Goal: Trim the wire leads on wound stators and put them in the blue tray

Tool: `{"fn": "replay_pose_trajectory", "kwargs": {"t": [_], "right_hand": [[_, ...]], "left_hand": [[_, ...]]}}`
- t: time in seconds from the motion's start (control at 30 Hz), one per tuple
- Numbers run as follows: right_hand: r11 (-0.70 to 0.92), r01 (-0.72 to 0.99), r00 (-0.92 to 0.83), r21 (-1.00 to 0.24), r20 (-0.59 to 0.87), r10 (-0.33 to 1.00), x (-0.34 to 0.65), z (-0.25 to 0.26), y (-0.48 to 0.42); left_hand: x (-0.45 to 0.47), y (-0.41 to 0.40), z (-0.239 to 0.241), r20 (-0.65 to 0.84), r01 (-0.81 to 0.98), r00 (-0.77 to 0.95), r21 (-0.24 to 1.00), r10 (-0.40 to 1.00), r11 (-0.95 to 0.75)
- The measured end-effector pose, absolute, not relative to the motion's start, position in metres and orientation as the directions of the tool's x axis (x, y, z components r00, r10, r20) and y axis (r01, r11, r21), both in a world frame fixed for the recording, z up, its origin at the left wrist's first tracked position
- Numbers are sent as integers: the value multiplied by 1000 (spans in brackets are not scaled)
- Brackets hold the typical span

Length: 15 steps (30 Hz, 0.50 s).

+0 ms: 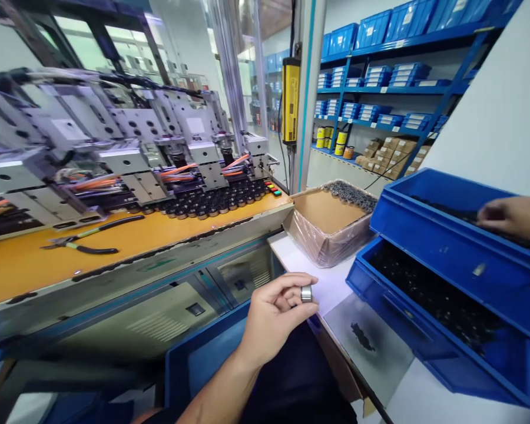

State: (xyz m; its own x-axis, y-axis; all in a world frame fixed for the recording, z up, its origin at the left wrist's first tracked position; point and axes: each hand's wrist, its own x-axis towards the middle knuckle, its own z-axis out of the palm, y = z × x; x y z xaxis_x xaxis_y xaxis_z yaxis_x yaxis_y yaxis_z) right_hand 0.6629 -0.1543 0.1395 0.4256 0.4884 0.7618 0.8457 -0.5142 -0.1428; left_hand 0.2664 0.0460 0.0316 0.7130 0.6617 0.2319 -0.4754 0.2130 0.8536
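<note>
My left hand (276,315) is in the lower middle, closed, with thumb and fingertips gripping a short, shiny metal ring (306,294). At the right edge my right hand (507,217) reaches into the upper blue bin (446,247). Its fingers are curled and pressed together over small black parts (450,211). Whatever lies between those fingertips is hidden. Below, a second blue bin (393,309) holds many more tiny dark pieces. Beyond my left hand stands a plastic-lined carton (331,244) with rows of small round dark parts along its far side.
An orange-topped workbench (168,235) runs along the left with a machine (136,159) on it. Pliers (95,232) and several black round parts (212,202) rest there. A grey plate (368,338) lies beside the lower bin. Blue shelves (388,90) stand behind.
</note>
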Motion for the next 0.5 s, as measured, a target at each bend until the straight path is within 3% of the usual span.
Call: {"fn": "replay_pose_trajectory", "kwargs": {"t": [0.07,0.17,0.27,0.33,0.43,0.5], "right_hand": [[-471,881,406,-33,564,719,658,165,-155],[-235,972,165,22,649,743,608,172,-141],[158,984,-64,-84,660,748,533,138,-117],[346,913,-125,-216,659,742,491,109,-104],[503,763,-121,-407,674,729,455,75,-95],[554,695,-117,-459,688,716,448,64,-93]], "left_hand": [[266,45,33,225,-468,706,860,672,203],[269,41,35,221,-452,699,874,680,180],[273,34,37,224,-438,704,884,674,163],[275,30,38,227,-425,711,892,666,150],[278,24,40,226,-390,735,912,639,127],[282,20,39,222,-369,761,921,610,125]]}}
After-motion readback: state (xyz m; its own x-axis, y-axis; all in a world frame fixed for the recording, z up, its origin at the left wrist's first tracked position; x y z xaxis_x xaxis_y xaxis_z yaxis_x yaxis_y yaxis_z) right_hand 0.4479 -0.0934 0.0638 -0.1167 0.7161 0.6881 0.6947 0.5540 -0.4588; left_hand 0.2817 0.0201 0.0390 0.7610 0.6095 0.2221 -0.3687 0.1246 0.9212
